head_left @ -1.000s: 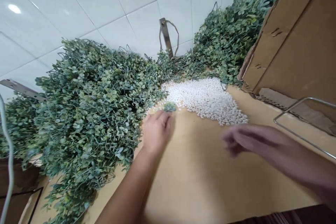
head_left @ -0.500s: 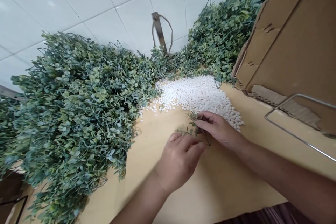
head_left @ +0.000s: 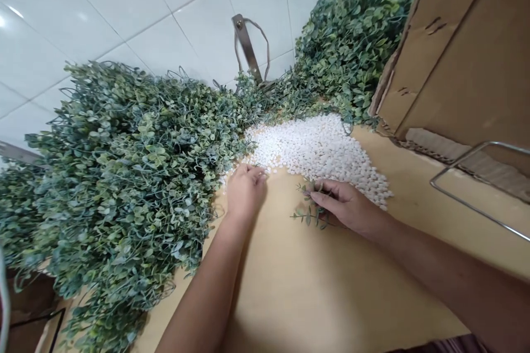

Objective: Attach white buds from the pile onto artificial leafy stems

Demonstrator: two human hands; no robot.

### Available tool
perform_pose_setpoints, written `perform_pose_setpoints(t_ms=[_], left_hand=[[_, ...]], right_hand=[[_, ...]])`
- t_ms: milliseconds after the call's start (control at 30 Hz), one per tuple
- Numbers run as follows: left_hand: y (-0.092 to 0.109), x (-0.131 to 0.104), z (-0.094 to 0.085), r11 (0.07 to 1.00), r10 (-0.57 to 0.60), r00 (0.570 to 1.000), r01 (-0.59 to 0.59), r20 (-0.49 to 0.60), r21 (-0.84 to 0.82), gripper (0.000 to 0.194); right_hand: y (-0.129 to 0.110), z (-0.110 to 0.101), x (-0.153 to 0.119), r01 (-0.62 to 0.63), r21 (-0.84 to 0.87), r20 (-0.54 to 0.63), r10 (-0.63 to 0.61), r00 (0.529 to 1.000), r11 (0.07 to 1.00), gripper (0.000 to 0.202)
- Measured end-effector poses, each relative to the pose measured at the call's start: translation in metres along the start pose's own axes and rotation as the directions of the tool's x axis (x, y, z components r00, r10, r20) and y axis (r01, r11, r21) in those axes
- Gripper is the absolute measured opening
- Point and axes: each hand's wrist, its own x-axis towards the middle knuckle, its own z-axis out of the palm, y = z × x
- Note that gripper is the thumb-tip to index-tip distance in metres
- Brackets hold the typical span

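Observation:
My right hand (head_left: 348, 205) is closed around a small sprig of artificial green leaves (head_left: 310, 214), its thin stems sticking out to the left over the board. At the near left edge of a spread of small white pieces (head_left: 310, 146) is my left hand (head_left: 246, 190). Its fingertips are pressed together among the loose pieces; whatever is between them is too small to make out. The white pieces lie scattered on a tan tabletop (head_left: 285, 281).
A large heap of artificial leaf sprigs (head_left: 136, 176) fills the left side. Another heap (head_left: 343, 44) stands at the back right, beside a cardboard box (head_left: 467, 60). A bent metal wire (head_left: 467, 201) juts in at right. Behind, a metal strip (head_left: 247, 47) leans by the tiled wall (head_left: 136, 0).
My left hand has left the sprig and moved forward and left to the white pieces. My right hand stays nearly in place, still holding the sprig. The view has shifted slightly.

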Motion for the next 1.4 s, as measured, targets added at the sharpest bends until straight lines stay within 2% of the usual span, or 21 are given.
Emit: perform_pose_setpoints(t_ms=[67, 133, 200, 267, 333, 367, 433, 467, 500, 600, 733, 833, 933, 1033, 1100, 1233, 1333, 1400], left_hand=[[0.002, 0.0, 0.005, 0.997, 0.055, 0.997, -0.058, 0.051, 0.054, 0.02], [0.002, 0.001, 0.008, 0.998, 0.049, 0.997, -0.051, 0.067, 0.037, 0.021], [-0.001, 0.0, 0.01, 0.992, -0.028, 0.998, 0.034, 0.048, -0.122, 0.019], [-0.001, -0.002, 0.01, 0.904, -0.145, 0.988, 0.155, 0.055, -0.397, 0.014], [0.003, -0.007, 0.007, 0.721, -0.239, 0.962, 0.266, 0.131, -0.64, 0.007], [0.008, -0.012, 0.004, 0.64, -0.26, 0.95, 0.305, 0.175, -0.705, 0.005], [0.019, -0.023, -0.003, 0.302, -0.257, 0.899, 0.423, 0.354, -0.854, 0.014], [0.025, -0.029, -0.007, 0.156, -0.25, 0.873, 0.463, 0.419, -0.872, 0.019], [0.03, -0.035, -0.009, 0.055, -0.234, 0.852, 0.493, 0.468, -0.869, 0.021], [0.041, -0.049, -0.012, -0.128, -0.182, 0.803, 0.552, 0.567, -0.824, 0.024], [0.044, -0.055, -0.008, -0.258, -0.155, 0.759, 0.587, 0.632, -0.768, 0.024], [0.043, -0.055, -0.006, -0.289, -0.178, 0.741, 0.59, 0.648, -0.754, 0.024], [0.043, -0.055, -0.004, -0.3, -0.171, 0.73, 0.601, 0.662, -0.741, 0.025], [0.043, -0.055, -0.001, -0.269, -0.158, 0.746, 0.598, 0.647, -0.755, 0.027], [0.042, -0.054, 0.002, -0.203, -0.169, 0.785, 0.564, 0.596, -0.801, 0.025], [0.041, -0.054, 0.005, -0.011, -0.183, 0.877, 0.45, 0.444, -0.893, 0.021], [0.043, -0.057, 0.005, 0.124, -0.164, 0.913, 0.395, 0.374, -0.91, 0.016], [0.044, -0.059, 0.005, 0.173, -0.159, 0.928, 0.363, 0.338, -0.916, 0.012]], right_hand=[[0.004, -0.001, 0.001, 0.031, -0.07, -0.011, -0.032, 0.999, 0.997, 0.031], [0.008, -0.003, 0.002, 0.074, -0.181, -0.021, -0.079, 0.997, 0.981, 0.028], [0.009, -0.004, 0.002, 0.119, -0.265, -0.024, -0.13, 0.991, 0.957, 0.028], [0.007, -0.004, 0.001, 0.171, -0.307, -0.022, -0.187, 0.982, 0.936, 0.029], [0.005, -0.004, -0.001, 0.223, -0.326, -0.009, -0.239, 0.971, 0.919, 0.03], [0.004, -0.004, -0.002, 0.241, -0.333, 0.0, -0.256, 0.967, 0.911, 0.029], [0.003, -0.004, -0.003, 0.253, -0.34, 0.013, -0.264, 0.964, 0.906, 0.026], [0.003, -0.003, -0.003, 0.253, -0.344, 0.021, -0.262, 0.965, 0.904, 0.025], [0.004, -0.003, -0.004, 0.259, -0.355, 0.031, -0.265, 0.964, 0.898, 0.024], [0.006, -0.001, -0.006, 0.302, -0.423, 0.077, -0.299, 0.951, 0.854, 0.026], [0.004, 0.0, -0.012, 0.306, -0.41, 0.191, -0.247, 0.95, 0.859, 0.031], [0.002, 0.0, -0.014, 0.292, -0.393, 0.235, -0.212, 0.949, 0.872, 0.031], [0.002, 0.001, -0.012, 0.311, -0.434, 0.241, -0.224, 0.944, 0.846, 0.028], [0.005, 0.002, -0.009, 0.359, -0.473, 0.229, -0.281, 0.932, 0.804, 0.026], [0.007, 0.003, -0.008, 0.386, -0.484, 0.216, -0.321, 0.922, 0.785, 0.025], [0.008, 0.006, -0.008, 0.397, -0.485, 0.197, -0.346, 0.918, 0.779, 0.024], [0.007, 0.007, -0.007, 0.377, -0.507, 0.168, -0.34, 0.925, 0.775, 0.023], [0.006, 0.007, -0.008, 0.352, -0.52, 0.15, -0.323, 0.935, 0.778, 0.023]])
